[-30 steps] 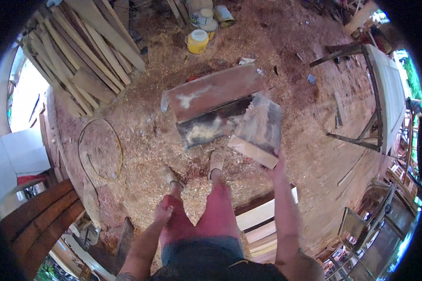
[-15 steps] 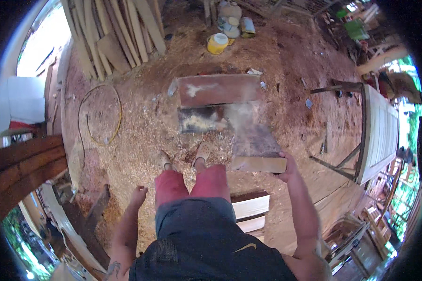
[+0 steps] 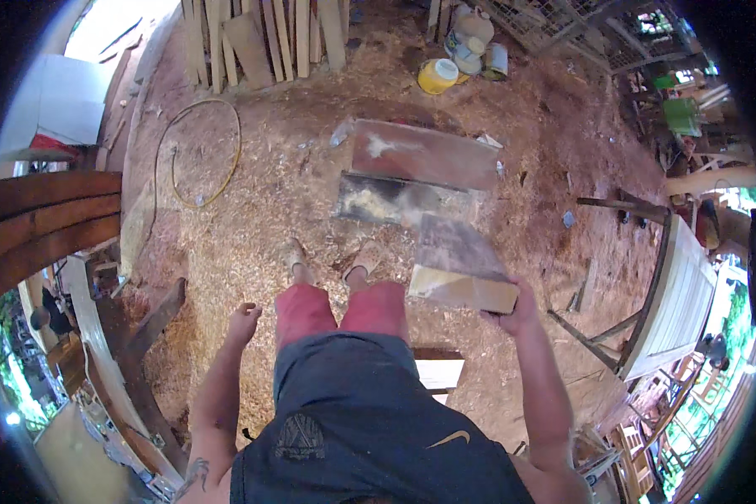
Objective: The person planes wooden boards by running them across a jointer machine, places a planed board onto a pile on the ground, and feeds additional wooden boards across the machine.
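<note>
A thick wooden block (image 3: 462, 252) with a dark weathered face and a pale, bare long edge tilts in front of my right leg. My right hand (image 3: 514, 309) is closed on its right end. My left hand (image 3: 245, 321) hangs beside my left knee, holding nothing, with loosely bent fingers. Beyond my feet, a dark board (image 3: 382, 200) dusted with pale sawdust lies on the ground. Against its far side is a wider reddish-brown board (image 3: 428, 155). The held block's far corner overlaps the dark board in view; whether they touch I cannot tell.
Shavings cover the ground (image 3: 227, 252). A yellow hose (image 3: 237, 151) loops at the left. Long planks (image 3: 269, 42) lean at the back, beside a yellow tub (image 3: 437, 76). Pale-faced wood pieces (image 3: 439, 371) lie by my right thigh; a slatted panel on a frame (image 3: 668, 298) stands right.
The view has turned, shifting far things rightward. The block's right end remains in my right hand, and the block now slants more. The dust cloud over the boards has thinned.
</note>
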The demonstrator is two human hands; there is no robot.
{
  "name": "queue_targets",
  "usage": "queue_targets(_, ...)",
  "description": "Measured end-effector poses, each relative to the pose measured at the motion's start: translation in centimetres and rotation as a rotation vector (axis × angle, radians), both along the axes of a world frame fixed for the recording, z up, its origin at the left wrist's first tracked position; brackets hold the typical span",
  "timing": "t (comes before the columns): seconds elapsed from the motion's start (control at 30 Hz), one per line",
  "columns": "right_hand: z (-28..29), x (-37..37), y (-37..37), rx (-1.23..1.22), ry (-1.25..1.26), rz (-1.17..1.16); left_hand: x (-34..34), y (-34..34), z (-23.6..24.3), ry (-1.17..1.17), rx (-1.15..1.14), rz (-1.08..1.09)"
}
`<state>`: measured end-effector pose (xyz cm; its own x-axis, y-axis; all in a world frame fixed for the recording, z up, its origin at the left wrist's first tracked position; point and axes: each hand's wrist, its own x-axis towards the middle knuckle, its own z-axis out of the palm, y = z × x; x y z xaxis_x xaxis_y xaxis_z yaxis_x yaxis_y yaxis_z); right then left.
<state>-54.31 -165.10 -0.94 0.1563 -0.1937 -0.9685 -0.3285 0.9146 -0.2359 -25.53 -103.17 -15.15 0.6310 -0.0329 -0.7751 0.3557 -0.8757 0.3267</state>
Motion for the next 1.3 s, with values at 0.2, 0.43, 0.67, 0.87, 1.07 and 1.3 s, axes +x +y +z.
queue_targets(0.2,-11.7,2.5,-6.1,-0.159,0.213,0.139,-0.7,-1.5,1.3,0.041,0.071,-0.082)
queue_targets(0.43,-13.3,-1.5,-8.5,-0.273,0.266,0.056,-0.3,-4.6,2.6,0.066,0.043,-0.067)
queue_targets(0.67,-17.9,-2.9,-6.9,-0.443,0.091,0.450,1.1,-5.8,4.6,-0.004,0.033,-0.095)
queue_targets(0.87,-14.5,0.9,-4.0,-0.390,0.050,0.246,2.7,-6.4,7.1,-0.009,0.069,-0.180)
queue_targets(1.07,-6.5,5.3,-1.8,-0.738,0.444,0.428,3.0,-3.2,6.9,-0.059,0.052,-0.058)
queue_targets(1.3,2.4,4.7,-2.6,-1.207,0.383,0.981,0.3,2.2,4.7,0.048,0.075,0.130)
